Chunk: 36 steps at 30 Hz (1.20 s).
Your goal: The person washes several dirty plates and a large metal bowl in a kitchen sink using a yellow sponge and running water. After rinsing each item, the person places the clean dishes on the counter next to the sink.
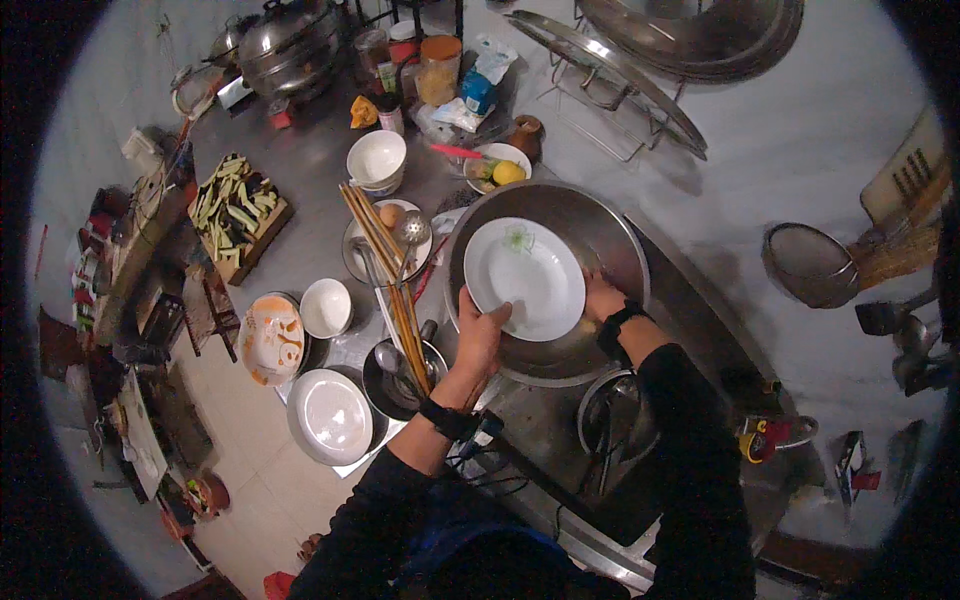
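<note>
A white oval plate [525, 289] with a green flower print is tilted over a large round metal basin [517, 369]. My left hand [481, 330] grips its lower left rim, with the thumb lying on the plate's face. At the right rim is my right hand [604, 300]; its fingers are blurred and partly behind the plate, so I cannot tell what they hold. Left of the basin, wooden chopsticks [382, 244] stretch from a glass bowl to a dark pan [390, 401], which also holds a ladle.
White bowls [376, 156] and a small bowl [327, 307] stand to the left, near an orange-patterned dish [271, 341] and a round white dish [330, 420]. Cut eggplant strips lie on a wooden board [259, 236]. Behind the basin are a bowl with a lemon [509, 173] and a racked lid [622, 82].
</note>
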Available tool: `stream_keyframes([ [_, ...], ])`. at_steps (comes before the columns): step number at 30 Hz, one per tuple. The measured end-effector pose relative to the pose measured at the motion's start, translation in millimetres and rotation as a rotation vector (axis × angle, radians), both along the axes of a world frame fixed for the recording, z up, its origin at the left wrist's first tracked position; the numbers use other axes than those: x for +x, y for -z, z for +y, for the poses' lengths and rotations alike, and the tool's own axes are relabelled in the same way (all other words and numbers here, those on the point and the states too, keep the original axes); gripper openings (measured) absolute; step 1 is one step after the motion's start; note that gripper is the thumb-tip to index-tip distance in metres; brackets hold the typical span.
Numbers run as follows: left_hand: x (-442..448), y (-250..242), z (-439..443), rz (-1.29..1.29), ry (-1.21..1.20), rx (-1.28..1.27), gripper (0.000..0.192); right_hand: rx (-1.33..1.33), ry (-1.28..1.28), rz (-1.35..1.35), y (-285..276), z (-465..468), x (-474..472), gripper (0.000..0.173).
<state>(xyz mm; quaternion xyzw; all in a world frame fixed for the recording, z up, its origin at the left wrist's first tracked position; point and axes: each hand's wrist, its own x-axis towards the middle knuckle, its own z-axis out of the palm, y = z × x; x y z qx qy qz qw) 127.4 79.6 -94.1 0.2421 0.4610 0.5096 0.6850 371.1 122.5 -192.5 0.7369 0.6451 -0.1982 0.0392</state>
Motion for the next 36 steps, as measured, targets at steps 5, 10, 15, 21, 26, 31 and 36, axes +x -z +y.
stream_keyframes([
  [5,-4.5,-1.6,7.0,-0.097,-0.028,0.083,0.058,-0.258,-0.332,-0.030,9.2,10.0,1.7,0.050],
  [10,4.5,-3.1,9.2,-0.129,-0.093,0.090,0.059,-0.391,0.404,1.162,-61.5,-1.6,-6.8,0.045],
  [15,17.4,8.7,9.6,-0.158,-0.107,0.059,0.057,-0.333,0.741,2.051,-110.3,-37.9,-25.1,0.043],
  [21,0.1,4.2,31.4,0.158,0.246,0.101,0.053,-0.013,0.473,1.631,-111.7,-28.6,-12.4,0.039],
  [26,31.4,-18.8,-2.9,-0.002,-0.017,0.210,0.056,0.081,0.642,1.682,-105.7,-39.1,-14.2,0.035],
  [31,15.6,-28.5,8.9,0.262,0.454,0.008,0.063,0.087,0.630,1.611,-107.2,-46.0,-11.0,0.033],
  [36,36.4,-22.2,-16.2,-0.033,-0.011,0.104,0.058,0.149,0.769,1.683,-93.5,-47.3,-15.7,0.031],
])
